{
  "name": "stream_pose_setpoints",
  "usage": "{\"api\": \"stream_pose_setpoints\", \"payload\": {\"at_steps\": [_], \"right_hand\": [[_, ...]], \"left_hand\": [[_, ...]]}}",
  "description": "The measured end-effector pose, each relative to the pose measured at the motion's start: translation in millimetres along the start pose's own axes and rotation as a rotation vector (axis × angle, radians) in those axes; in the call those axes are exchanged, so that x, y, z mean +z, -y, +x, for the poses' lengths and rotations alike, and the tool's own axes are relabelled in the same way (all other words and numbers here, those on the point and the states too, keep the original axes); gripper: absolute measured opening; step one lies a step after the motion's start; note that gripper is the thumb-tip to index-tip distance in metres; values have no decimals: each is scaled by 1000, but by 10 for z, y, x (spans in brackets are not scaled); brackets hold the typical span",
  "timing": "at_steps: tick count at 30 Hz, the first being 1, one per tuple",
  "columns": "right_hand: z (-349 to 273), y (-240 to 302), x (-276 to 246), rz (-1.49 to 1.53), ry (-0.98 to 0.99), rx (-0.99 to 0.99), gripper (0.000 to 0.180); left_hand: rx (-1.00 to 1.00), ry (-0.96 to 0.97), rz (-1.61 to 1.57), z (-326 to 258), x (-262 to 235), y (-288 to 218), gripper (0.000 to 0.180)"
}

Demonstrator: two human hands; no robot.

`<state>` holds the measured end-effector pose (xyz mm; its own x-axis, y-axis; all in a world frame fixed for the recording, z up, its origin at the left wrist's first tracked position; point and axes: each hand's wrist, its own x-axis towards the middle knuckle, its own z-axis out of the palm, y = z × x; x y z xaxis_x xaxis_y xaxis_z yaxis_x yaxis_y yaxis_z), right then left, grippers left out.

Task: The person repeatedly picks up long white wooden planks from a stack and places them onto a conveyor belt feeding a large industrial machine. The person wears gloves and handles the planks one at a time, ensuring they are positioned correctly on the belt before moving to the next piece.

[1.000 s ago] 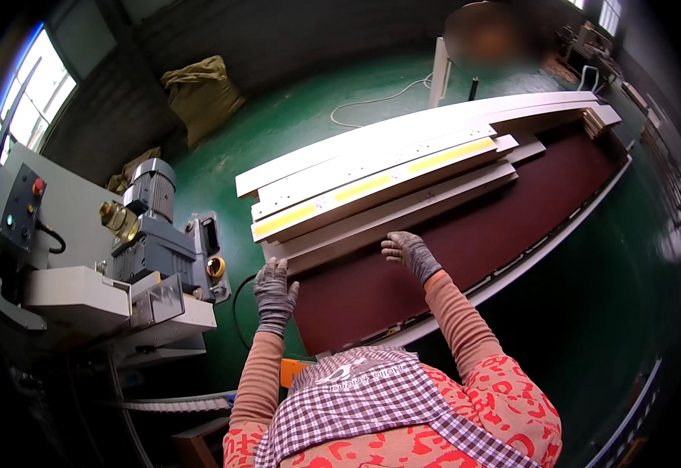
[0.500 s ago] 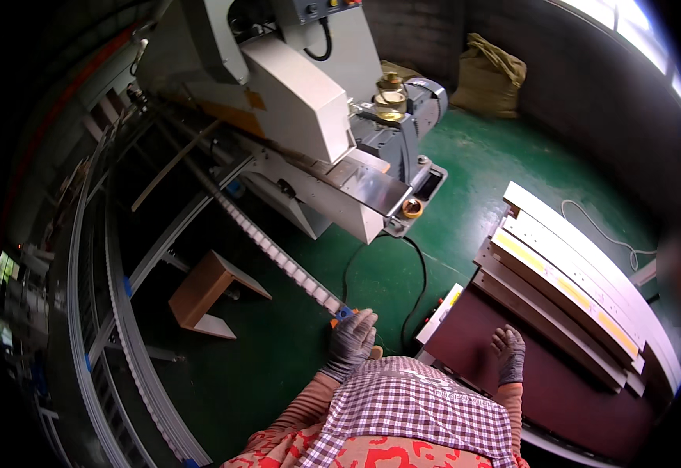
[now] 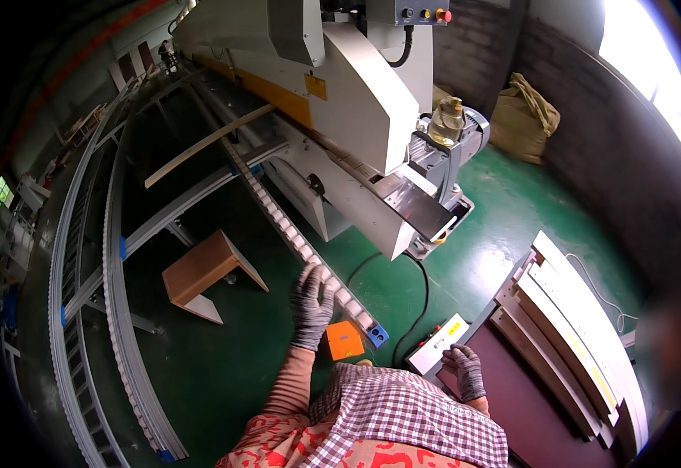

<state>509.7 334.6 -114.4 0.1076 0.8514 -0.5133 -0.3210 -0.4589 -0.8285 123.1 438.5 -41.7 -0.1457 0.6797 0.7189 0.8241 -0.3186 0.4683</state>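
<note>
My left hand [image 3: 311,308], in a grey striped glove, is at the near end of a narrow roller rail [image 3: 278,220] with white rollers. Its fingers are slightly bent and apart, with nothing seen in them. They overlap the rail's edge; whether they touch it I cannot tell. My right hand [image 3: 465,370], gloved alike, hangs loosely curled and empty beside a dark red panel [image 3: 512,398]. Long white and brown boards [image 3: 567,320] lie stacked on that panel. A blue cap [image 3: 377,336] closes the rail's near end.
A large white machine [image 3: 371,93] with a motor [image 3: 473,129] stands ahead. Curved roller tracks [image 3: 118,312] run along the left. On the green floor are a brown angled board piece [image 3: 208,269], an orange box [image 3: 345,341], a white control box [image 3: 439,343] and a black cable [image 3: 424,296].
My left hand has moved left and forward along the rail, away from its capped end. My right hand has shifted left and lower. The view has turned, bringing the machine to the right.
</note>
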Motion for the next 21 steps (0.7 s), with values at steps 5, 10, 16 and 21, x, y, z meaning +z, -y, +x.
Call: {"api": "stream_pose_setpoints", "payload": {"at_steps": [5,10,16,21], "right_hand": [[-75,-82,38,-75,-35,91,30],[-94,-143,24,-56,-91,106,32],[-141,-81,267,-63,-112,118,30],[-102,-157,377,-103,-105,130,37]], "left_hand": [[-71,-40,101,314,-60,439,49],[-145,-8,127,674,-102,730,56],[-164,66,240,1028,-73,1175,68],[-231,208,414,1413,-107,1709,70]]}}
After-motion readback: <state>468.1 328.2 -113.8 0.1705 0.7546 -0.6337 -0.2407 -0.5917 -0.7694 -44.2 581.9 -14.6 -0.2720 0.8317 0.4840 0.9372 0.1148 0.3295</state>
